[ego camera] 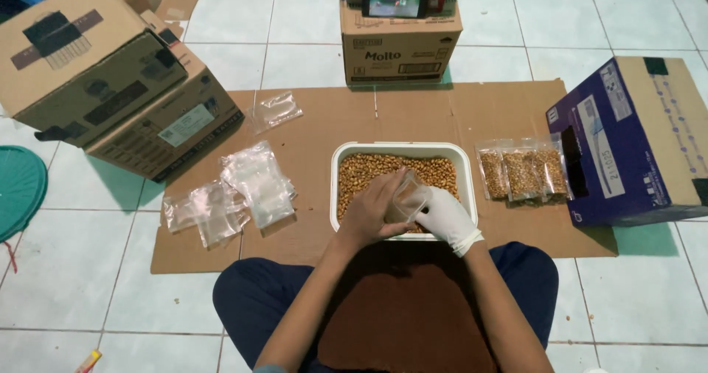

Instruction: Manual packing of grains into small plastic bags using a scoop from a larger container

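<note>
So here's the setup: person sitting cross-legged on a tiled floor with a flattened sheet of cardboard laid out in front of them. Right in the middle of it sits a white rectangular tub full of golden-brown kernels or nuts; honestly can't tell which from this height.

Both hands are over the near edge of the tub. The left hand is bare and has its fingers wrapped around a small clear plastic pouch, holding it tilted over the kernels. The right hand wears a white glove and sits just beside the pouch, touching it from the other side. Looks like it's curled against the bag, but whether it's actually pinching it or just cupped there, I can't tell; the pouch and the left hand cover the fingertips.

To the right of the tub, a few filled pouches lie side by side, already packed with the same stuff, right up against a dark blue carton lying on its side. On the left, there's a loose heap of empty clear bags, and one more stray bag further up the sheet.

Beyond the tub stands a brown box with a phone propped on top, screen lit. Two bigger brown cartons are stacked at the upper left, and a green round thing pokes in at the left edge.
</note>
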